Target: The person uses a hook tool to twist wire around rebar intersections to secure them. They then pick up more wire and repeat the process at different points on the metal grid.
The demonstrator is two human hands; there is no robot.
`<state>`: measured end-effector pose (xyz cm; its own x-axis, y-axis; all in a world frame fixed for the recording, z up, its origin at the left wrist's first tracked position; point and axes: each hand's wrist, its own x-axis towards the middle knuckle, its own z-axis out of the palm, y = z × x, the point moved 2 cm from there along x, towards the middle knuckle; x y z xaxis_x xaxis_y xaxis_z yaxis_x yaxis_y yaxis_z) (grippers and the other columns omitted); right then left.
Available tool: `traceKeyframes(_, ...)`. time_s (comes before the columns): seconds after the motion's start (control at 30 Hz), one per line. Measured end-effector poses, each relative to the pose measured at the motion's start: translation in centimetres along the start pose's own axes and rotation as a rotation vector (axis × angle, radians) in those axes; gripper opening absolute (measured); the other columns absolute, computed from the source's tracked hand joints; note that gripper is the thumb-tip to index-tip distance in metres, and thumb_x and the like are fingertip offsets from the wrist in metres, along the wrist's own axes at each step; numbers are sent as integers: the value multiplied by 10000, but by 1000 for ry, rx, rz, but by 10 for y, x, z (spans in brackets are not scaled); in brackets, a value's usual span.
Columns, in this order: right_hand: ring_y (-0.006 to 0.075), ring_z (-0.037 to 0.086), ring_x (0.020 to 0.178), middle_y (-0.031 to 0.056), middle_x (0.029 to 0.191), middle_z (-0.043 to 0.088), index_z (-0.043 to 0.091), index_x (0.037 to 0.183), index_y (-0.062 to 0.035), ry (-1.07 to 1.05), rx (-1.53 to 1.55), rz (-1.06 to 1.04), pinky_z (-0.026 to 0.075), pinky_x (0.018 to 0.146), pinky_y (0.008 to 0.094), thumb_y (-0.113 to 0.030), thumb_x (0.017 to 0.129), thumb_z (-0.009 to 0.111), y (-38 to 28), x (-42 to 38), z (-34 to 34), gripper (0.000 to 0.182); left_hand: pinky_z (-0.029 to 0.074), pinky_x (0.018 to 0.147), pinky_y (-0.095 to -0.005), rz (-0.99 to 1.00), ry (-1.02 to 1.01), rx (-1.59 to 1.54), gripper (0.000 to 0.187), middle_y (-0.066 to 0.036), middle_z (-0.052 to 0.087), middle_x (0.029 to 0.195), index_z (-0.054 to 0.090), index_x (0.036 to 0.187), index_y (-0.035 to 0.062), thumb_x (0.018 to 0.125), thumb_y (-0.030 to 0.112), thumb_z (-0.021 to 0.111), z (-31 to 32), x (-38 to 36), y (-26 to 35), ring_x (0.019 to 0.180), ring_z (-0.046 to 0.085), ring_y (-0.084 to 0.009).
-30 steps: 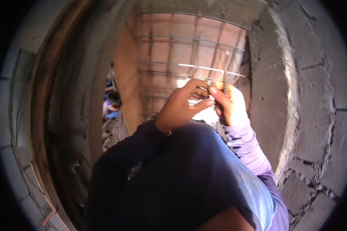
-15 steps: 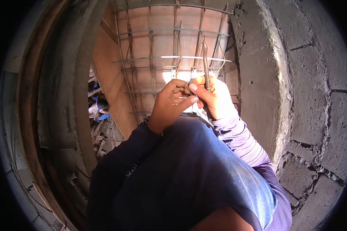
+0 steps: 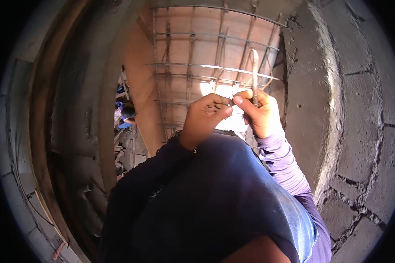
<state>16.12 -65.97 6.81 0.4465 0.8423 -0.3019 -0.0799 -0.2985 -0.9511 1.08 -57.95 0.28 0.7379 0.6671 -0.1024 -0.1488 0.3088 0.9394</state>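
My right hand (image 3: 262, 115) is closed around a rebar tying hook (image 3: 255, 72), a ribbed steel rod whose bent tip points up. Its thumb and forefinger also pinch toward my left hand. My left hand (image 3: 201, 119) is closed in a loose pinch, fingers curled and fingertips close to the right thumb. Between the fingertips is a thin dark strand that looks like tie wire (image 3: 231, 101); most of it is hidden. Beyond both hands stands a grid of rebar (image 3: 191, 52) in front of a reddish-brown panel (image 3: 177, 50).
A rough plastered column edge (image 3: 311, 87) and a block wall (image 3: 364, 131) rise on the right. At left are a wooden board (image 3: 140, 87) and a dark beam (image 3: 74, 109). Through a gap below, another person (image 3: 126, 115) shows among scattered timber.
The view has shifted, so the hands and rebar grid appear farther right. My hands stay close together, the hook still in the right one, its tip now turned differently.
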Motion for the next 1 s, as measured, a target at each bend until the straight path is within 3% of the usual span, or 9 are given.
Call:
traceKeyframes(0.17, 69, 492, 509, 10, 726, 635, 686, 933, -23, 5, -123, -84, 384, 478, 243, -197, 940, 671, -2, 8, -4, 175, 516, 774, -241, -36, 11, 78, 126, -45, 695, 916, 656, 1025, -4, 930, 50, 719, 1, -2, 9, 862, 648, -90)
traceKeyframes(0.33, 66, 408, 451, 30, 704, 579, 603, 965, -28, 186, 276, -165, 331, 414, 225, -219, 991, 568, 0, 13, -6, 195, 499, 811, -263, 173, 52, 11, 72, -3, 651, 919, 607, 998, 40, 986, 97, 649, -9, 1, 20, 841, 603, -73)
traceKeyframes(0.43, 47, 396, 437, -4, 735, 544, 571, 1005, -77, 255, 385, -197, 291, 363, 193, -303, 1051, 508, 8, 24, -44, 238, 495, 806, -272, 167, 186, 12, 93, -7, 654, 922, 629, 999, 44, 1007, 136, 621, -33, -6, 83, 853, 600, -84)
traceKeyframes(0.5, 38, 389, 427, -29, 733, 537, 569, 1005, -107, 341, 461, -141, 305, 351, 193, -321, 1052, 519, -1, 27, -66, 224, 496, 794, -283, 606, 375, 593, 144, -30, 679, 944, 674, 1009, 35, 1012, 168, 618, -66, -14, 142, 856, 619, -107)
traceKeyframes(0.57, 36, 390, 420, -41, 751, 546, 571, 1015, -125, 302, 504, -136, 320, 341, 199, -335, 1049, 529, 8, 34, -95, 217, 515, 737, -367, 583, 726, 1068, 165, -143, 693, 943, 674, 1031, 19, 989, 171, 625, -91, -41, 195, 819, 673, -303)
traceKeyframes(0.63, 42, 399, 415, -24, 812, 573, 566, 1056, -120, 319, 480, -102, 323, 324, 202, -341, 1042, 545, 19, 36, -114, 222, 515, 732, -363, 745, 786, 1114, 169, -151, 705, 947, 711, 1030, 31, 960, 171, 646, -140, -51, 231, 844, 689, -314)
traceKeyframes(0.73, 51, 423, 419, 12, 850, 604, 578, 1127, -81, 349, 428, -105, 322, 317, 207, -305, 1024, 582, 25, 34, -111, 246, 518, 730, -360, 620, 912, 1369, 159, -154, 713, 945, 730, 1001, 37, 945, 164, 651, -181, -77, 253, 840, 692, -329)
traceKeyframes(0.8, 56, 442, 424, 33, 870, 620, 585, 1151, -68, 333, 352, -139, 322, 317, 208, -285, 1008, 609, 29, 30, -102, 261, 525, 744, -387, 349, 934, 1622, 163, -163, 720, 973, 738, 1014, 50, 923, 165, 668, -214, -90, 245, 866, 692, -356)
traceKeyframes(1.0, 56, 414, 403, 25, 833, 625, 609, 1114, -68, 284, 338, -127, 309, 317, 207, -296, 1001, 632, 29, 32, -82, 255, 533, 759, -430, 71, 902, 1716, 224, -155, 727, 960, 764, 1015, 106, 881, 281, 723, -261, -115, 211, 896, 694, -361)
